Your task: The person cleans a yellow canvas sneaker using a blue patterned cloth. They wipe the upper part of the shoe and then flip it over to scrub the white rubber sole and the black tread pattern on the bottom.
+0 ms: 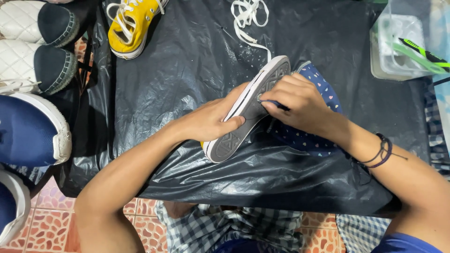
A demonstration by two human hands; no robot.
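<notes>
My left hand grips a sneaker turned on its side, its grey patterned sole with white edge facing me and a bit of yellow showing at the heel. My right hand is closed on a small dark tool pressed against the sole near its middle. Under my right hand lies a blue cloth with small coloured shapes. Everything rests over a black plastic sheet.
A yellow sneaker lies at the top left and loose white laces at the top centre. Black-toed white quilted shoes and blue slip-ons line the left edge. A clear plastic tub with a green-handled tool stands at the right.
</notes>
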